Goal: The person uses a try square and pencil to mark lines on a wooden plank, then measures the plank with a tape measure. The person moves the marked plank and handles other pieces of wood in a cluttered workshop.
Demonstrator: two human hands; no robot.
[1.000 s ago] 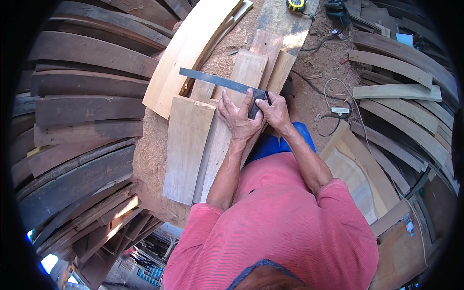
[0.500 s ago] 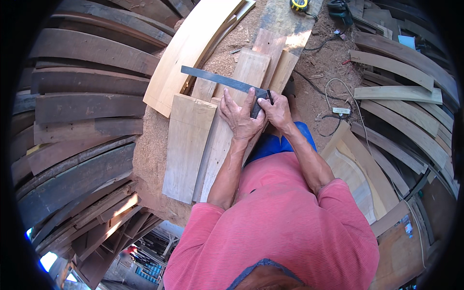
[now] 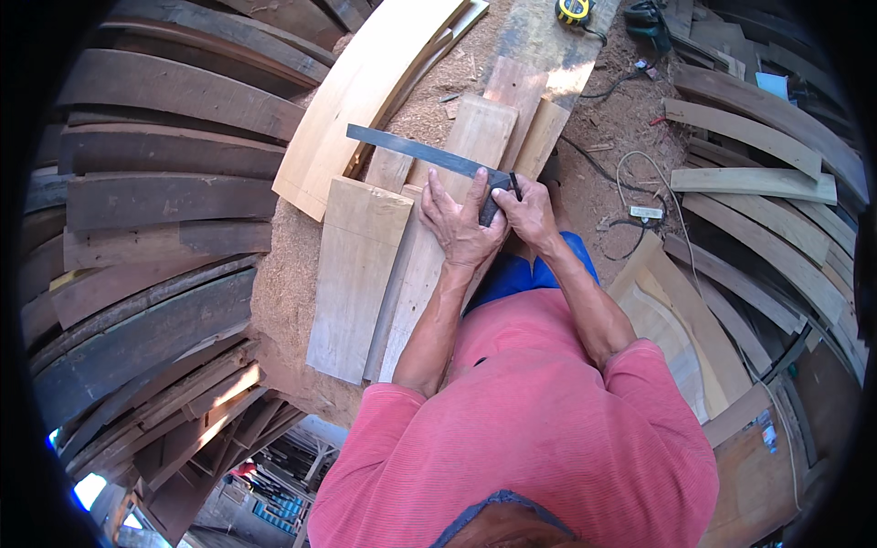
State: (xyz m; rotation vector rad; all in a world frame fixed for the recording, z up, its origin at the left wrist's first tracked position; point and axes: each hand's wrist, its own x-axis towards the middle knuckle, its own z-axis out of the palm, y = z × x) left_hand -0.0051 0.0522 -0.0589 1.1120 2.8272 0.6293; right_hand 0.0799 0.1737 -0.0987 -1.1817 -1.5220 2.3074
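A try square lies across a narrow wooden board, its dark blade reaching left past the board's edge. My left hand holds the square by its dark stock, index finger up along the blade and the other fingers resting on the wood. Right beside it, my right hand is closed around a thin black pencil-like marker, upright at the blade's right end. Its tip is too small to make out. Under my left forearm runs another long plank, next to a wider pale board.
Stacked planks fill the left side. A large light panel lies beyond the boards. Further off are a yellow tape measure and a dark power tool. A cable with a white socket block crosses the sawdust at right.
The whole view has shifted slightly. Both hands and the try square keep nearly the same place on the board.
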